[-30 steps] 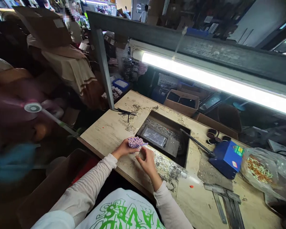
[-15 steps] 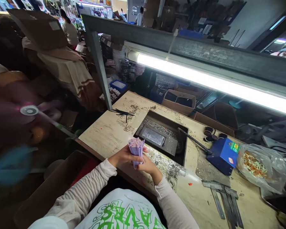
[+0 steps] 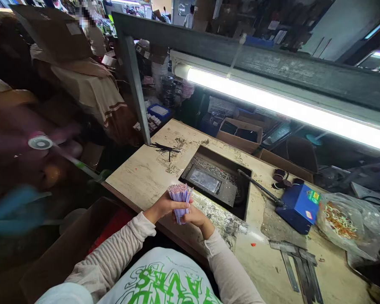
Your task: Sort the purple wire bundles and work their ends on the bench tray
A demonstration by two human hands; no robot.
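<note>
A bundle of thin purple wires point(image 3: 179, 199) stands roughly upright above the table's near edge, its pinkish, coppery ends facing up. My left hand point(image 3: 164, 206) wraps it from the left, thumb lying across the front. From the right, my right hand point(image 3: 194, 214) closes around its lower part. Some fingers of both hands are hidden behind the bundle. Just beyond the hands, a dark recessed tray point(image 3: 247, 198) is set into the tabletop. It holds a rectangular pot with a shiny grey surface point(image 3: 205, 180) and scattered bits around it.
A metal bar with a lit tube lamp point(image 3: 272, 103) spans the table. Right of the recess are a blue box point(image 3: 299, 207), a dark rod point(image 3: 259, 188), a plastic bag of wire pieces point(image 3: 342, 219) and flat metal strips point(image 3: 299, 264). Black strips point(image 3: 164, 147) lie far left; a fan point(image 3: 40, 142) spins beside the table.
The top of the bundle has spread wider and leans a little left between my hands. Both hands keep hold of it in nearly the same place. The view has shifted slightly.
</note>
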